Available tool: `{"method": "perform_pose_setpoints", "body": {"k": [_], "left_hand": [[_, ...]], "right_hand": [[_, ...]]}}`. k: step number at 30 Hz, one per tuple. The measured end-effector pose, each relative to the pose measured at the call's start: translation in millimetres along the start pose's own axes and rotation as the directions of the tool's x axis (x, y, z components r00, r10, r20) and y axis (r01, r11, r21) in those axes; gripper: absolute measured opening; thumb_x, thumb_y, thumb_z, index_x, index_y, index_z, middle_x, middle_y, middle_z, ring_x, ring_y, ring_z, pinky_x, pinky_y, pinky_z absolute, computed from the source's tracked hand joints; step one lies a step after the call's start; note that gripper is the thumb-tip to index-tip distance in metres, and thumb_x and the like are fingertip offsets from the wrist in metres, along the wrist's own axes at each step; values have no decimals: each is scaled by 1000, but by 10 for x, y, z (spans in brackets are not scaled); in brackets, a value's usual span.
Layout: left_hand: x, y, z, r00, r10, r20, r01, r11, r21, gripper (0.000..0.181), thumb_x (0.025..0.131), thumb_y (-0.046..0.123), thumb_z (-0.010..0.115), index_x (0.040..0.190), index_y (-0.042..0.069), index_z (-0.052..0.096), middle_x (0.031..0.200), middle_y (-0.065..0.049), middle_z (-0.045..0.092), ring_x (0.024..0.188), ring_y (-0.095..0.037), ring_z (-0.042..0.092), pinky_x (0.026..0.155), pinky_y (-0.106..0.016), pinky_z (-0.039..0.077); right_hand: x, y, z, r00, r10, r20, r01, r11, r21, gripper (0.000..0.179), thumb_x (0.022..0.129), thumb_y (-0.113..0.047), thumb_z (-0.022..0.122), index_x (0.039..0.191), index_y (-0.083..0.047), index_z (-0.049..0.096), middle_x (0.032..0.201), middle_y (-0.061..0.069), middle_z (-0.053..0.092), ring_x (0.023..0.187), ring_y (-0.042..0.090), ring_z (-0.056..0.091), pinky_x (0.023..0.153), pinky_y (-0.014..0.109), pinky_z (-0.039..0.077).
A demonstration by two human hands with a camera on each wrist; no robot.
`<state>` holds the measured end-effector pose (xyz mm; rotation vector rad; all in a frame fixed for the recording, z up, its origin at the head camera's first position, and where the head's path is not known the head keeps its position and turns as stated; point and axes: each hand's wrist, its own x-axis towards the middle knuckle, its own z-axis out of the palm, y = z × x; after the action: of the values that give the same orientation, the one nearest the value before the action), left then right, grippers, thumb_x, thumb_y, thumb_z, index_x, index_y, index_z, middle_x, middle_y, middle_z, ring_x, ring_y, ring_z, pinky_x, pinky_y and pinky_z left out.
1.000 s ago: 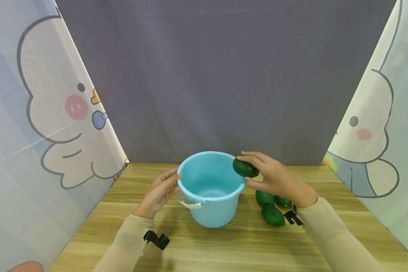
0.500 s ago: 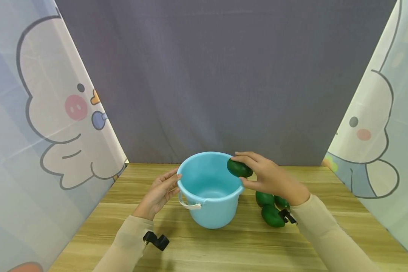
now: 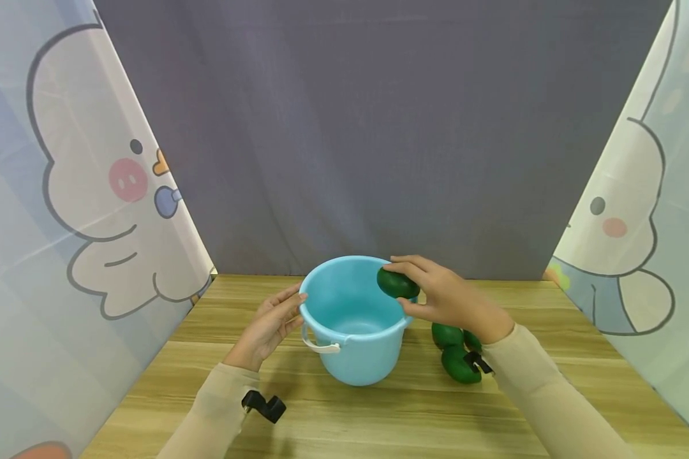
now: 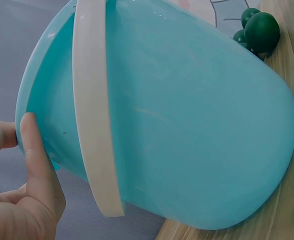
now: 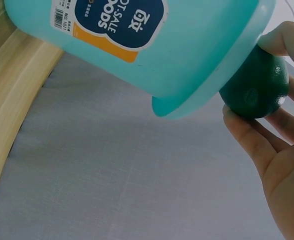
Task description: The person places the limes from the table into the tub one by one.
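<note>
A light blue plastic bucket [image 3: 360, 360] stands upright on the table, its white handle [image 4: 94, 110] hanging down on the left. My left hand [image 3: 271, 326] holds the bucket's left rim, with the thumb on the outer side in the left wrist view. A smooth, dark green avocado [image 3: 396, 284] is in my right hand [image 3: 444, 294], pinched between thumb and fingers. It is over the right part of the bucket's mouth, and in the right wrist view it overlaps the rim. The visible bucket floor is bare.
Several more dark green avocados [image 3: 459, 364] lie in a cluster on the wooden table [image 3: 344, 421], right of the bucket and partly behind my right wrist. A grey cloth [image 3: 344, 140] hangs behind the table, with cartoon-printed curtains [image 3: 92, 191] at both sides.
My right hand has carried the avocado leftward, from the bucket's right rim to over its mouth. The left hand and bucket have stayed put.
</note>
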<state>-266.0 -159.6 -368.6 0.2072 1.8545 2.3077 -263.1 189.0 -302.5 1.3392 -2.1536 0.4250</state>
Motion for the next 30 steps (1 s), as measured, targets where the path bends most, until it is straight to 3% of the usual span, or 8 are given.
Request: {"method": "perform_pose_setpoints", "body": {"k": [10,23,30], "left_hand": [[-1,4,3,1000,-11,-10,11,1000,-7,56,100,16,63,150,4,41,114,-9,57,83,-9,61,71,-16,57],[-9,10,4,1000,-9,2,9,1000,6,57,100,16,64,150,1,41,111,-8,58,83,-8,60,71,-15,57],[-6,16,4,1000,-11,-1,11,1000,-2,55,100,15,64,149,0,43,111,-8,59,82,-7,61,71,-15,57]], "right_hand": [[43,-5,40,999,26,46,-27,1000,16,53,88,-21,72,136,-5,57,139,10,55,114,21,63,80,27,59],[70,-5,96,1000,-10,29,10,1000,16,55,86,-18,77,134,-1,58,134,10,58,118,25,60,88,34,59],[73,-5,81,1000,-5,24,5,1000,3,47,88,-16,75,132,-4,60,130,6,61,118,23,60,93,37,57]]}}
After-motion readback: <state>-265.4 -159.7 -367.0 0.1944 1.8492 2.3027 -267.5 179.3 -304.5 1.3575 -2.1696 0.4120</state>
